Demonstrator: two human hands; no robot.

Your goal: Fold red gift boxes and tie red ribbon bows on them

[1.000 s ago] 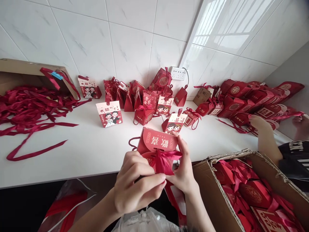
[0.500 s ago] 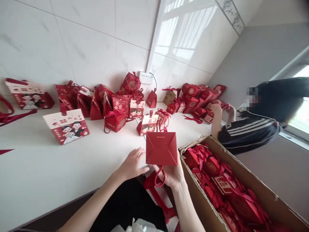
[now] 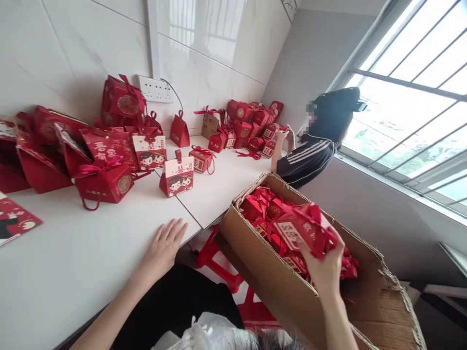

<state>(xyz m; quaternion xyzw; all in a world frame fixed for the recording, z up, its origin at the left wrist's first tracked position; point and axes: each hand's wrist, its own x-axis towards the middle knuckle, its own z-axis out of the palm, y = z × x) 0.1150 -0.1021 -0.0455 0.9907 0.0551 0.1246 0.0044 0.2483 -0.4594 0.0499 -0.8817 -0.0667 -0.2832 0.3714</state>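
My right hand (image 3: 324, 265) is closed round a red gift box with a ribbon bow (image 3: 303, 229) and holds it over the open cardboard carton (image 3: 255, 265), which is filled with several similar red boxes. My left hand (image 3: 165, 244) lies flat and open on the white table (image 3: 65, 262) near its front edge, with nothing in it. A small red and white box with a cartoon couple (image 3: 177, 176) stands on the table just beyond my left hand.
Many red gift boxes (image 3: 105, 182) crowd the back of the table along the tiled wall, with a wall socket (image 3: 155, 89) above. Another person in a black striped top (image 3: 310, 150) leans at the far corner by more boxes (image 3: 251, 129). A red stool (image 3: 219, 265) stands below.
My view has swung right. My right hand carried the red box from in front of me over to the carton. My left hand let go and now rests flat on the table.
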